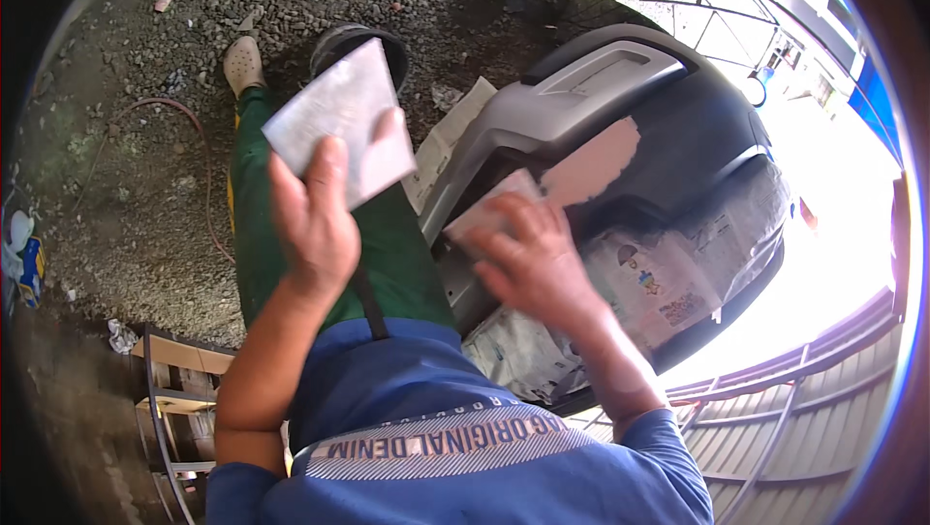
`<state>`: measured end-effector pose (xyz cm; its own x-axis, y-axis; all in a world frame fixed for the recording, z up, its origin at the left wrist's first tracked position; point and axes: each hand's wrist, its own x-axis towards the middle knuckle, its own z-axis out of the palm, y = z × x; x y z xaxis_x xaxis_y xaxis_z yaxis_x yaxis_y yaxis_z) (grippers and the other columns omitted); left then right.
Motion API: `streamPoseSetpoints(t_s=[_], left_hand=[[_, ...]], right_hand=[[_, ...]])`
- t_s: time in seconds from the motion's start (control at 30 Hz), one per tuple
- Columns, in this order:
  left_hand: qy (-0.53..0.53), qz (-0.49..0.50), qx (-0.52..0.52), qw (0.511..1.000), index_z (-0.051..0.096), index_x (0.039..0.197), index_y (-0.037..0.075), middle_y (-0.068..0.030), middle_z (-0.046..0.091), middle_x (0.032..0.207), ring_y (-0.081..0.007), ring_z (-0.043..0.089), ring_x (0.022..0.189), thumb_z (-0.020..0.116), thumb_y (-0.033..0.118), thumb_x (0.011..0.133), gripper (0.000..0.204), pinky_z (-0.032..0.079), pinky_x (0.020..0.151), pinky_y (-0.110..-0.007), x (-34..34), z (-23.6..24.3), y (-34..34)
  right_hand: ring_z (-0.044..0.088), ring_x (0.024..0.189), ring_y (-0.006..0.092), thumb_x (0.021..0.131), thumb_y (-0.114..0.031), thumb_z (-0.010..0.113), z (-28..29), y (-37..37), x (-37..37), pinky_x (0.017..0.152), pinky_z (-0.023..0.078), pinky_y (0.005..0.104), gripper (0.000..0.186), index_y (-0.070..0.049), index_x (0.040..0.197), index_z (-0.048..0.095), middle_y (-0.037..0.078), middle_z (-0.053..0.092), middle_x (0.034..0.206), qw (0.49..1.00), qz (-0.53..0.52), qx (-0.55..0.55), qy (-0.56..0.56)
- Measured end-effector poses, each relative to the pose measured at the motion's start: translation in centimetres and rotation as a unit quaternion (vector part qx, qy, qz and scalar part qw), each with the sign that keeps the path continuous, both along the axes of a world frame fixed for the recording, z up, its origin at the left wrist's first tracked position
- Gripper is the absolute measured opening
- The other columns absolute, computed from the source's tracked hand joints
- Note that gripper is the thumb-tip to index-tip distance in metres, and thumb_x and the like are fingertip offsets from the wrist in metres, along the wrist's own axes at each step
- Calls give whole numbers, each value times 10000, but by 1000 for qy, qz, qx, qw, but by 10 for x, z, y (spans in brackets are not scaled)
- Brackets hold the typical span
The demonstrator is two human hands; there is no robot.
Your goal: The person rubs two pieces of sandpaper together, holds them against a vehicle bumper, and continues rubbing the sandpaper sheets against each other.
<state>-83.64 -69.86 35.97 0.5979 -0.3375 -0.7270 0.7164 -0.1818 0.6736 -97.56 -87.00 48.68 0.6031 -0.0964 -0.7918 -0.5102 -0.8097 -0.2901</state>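
Note:
My left hand (320, 220) grips a flat, square, whitish board (334, 133), with the thumb across its face. A pinkish patch shows near the board's right edge. To the right, my right hand (542, 259) is closed over a thin pale rectangular piece (475, 215); whether it is a spreader or a sheet I cannot tell. That hand is slightly blurred and lies over the near side of a dark grey and silver car bumper (717, 128). Beside its fingers, a rough-edged pale pink filler patch (596, 162) covers part of the bumper.
Printed masking paper (668, 268) covers the bumper's lower part, and another sheet (450, 138) lies along its left side. A black bucket (392, 58) stands on gravel beyond the board. A thin hose (199, 128) curves on the ground at left. A metal-framed rack (160, 399) stands lower left.

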Motion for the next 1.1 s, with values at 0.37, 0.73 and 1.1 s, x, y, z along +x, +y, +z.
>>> streamPoseSetpoints(t_s=[0.37,0.73,1.1], left_hand=[[290,17,92,952,475,1389,111,-72,576,1298,-223,610,1148,605,323,999,463,548,870,-434,-59,-158,119],[285,-13,115,952,461,1405,163,-60,573,1296,-226,625,1108,592,383,991,487,575,763,-438,-58,-173,126],[302,-10,123,945,479,1396,163,-55,585,1292,-221,625,1113,584,364,996,460,575,771,-403,-55,-173,122]], right_hand=[[396,1406,332,836,-224,722,47,-173,-61,1164,290,610,414,-211,1245,666,136,494,1419,967,145,-144,152],[422,1392,315,833,-191,666,17,-189,-65,1146,304,621,389,-209,1221,692,102,529,1402,964,168,-130,161],[421,1397,295,834,-184,669,29,-191,-57,1160,305,612,396,-215,1228,679,89,532,1397,942,186,-113,257]])
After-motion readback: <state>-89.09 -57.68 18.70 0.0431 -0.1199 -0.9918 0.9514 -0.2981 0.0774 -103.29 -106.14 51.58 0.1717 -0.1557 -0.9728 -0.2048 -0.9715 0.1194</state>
